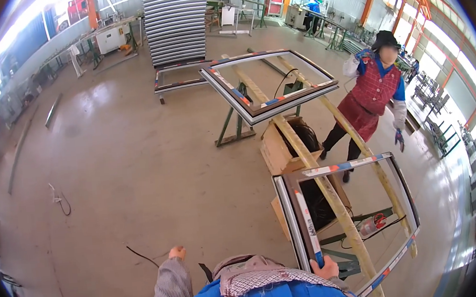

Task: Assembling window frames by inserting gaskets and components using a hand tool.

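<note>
My right hand (pixel 326 268) grips the near left corner of a rectangular window frame (pixel 300 211) that lies across two long wooden rails (pixel 333 202). Coloured protective tape runs along the frame's edges. My left hand (pixel 176 252) hangs free over the concrete floor with fingers curled and nothing in it. A second window frame (pixel 233 92) lies farther along the same rails. Between the rails stands an open cardboard box (pixel 277 151) with black strips inside.
Another person in a red apron and black hat (pixel 375 94) walks on the far side of the rails. A green metal trestle (pixel 235 127) carries the rails. A tall stack of profiles (pixel 176 21) stands behind. Loose black cables (pixel 142 256) lie on the floor.
</note>
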{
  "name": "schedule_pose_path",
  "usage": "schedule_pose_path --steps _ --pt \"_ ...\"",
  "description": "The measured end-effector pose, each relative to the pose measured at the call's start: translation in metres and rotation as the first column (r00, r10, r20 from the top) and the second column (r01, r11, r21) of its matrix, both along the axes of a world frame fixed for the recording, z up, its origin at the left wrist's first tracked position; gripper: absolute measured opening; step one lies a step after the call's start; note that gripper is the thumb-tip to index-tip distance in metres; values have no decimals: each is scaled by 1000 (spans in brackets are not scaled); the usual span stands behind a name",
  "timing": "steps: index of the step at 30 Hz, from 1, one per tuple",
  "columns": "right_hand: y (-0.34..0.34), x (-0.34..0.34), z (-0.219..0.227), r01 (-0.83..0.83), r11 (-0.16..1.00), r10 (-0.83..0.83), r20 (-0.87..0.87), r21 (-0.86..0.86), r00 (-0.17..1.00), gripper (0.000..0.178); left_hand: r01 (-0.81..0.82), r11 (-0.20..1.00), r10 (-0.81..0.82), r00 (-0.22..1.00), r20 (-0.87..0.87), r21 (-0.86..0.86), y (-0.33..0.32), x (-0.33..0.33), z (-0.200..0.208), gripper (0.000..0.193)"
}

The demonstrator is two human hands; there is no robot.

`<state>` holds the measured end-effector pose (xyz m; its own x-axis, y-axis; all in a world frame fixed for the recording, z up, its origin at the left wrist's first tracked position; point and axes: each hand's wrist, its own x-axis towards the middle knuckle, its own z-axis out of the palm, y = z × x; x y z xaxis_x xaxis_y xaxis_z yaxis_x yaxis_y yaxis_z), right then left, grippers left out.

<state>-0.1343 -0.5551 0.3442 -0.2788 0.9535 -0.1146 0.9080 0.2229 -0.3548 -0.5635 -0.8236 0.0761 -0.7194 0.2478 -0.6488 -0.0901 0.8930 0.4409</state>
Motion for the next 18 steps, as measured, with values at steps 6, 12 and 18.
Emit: schedule_pose_path --steps 6,12,18 --pt "33 -61 9 -1 995 3 -26 96 1000 43 45 990 -36 997 -69 132 71 -76 57 36" --pt "74 -141 21 39 991 -35 -30 129 999 41 211 953 -177 970 -168 217 140 -167 43 38" --pt "144 -214 48 155 980 -150 -52 124 987 37 104 990 -90 986 -143 97 144 -256 6 39"
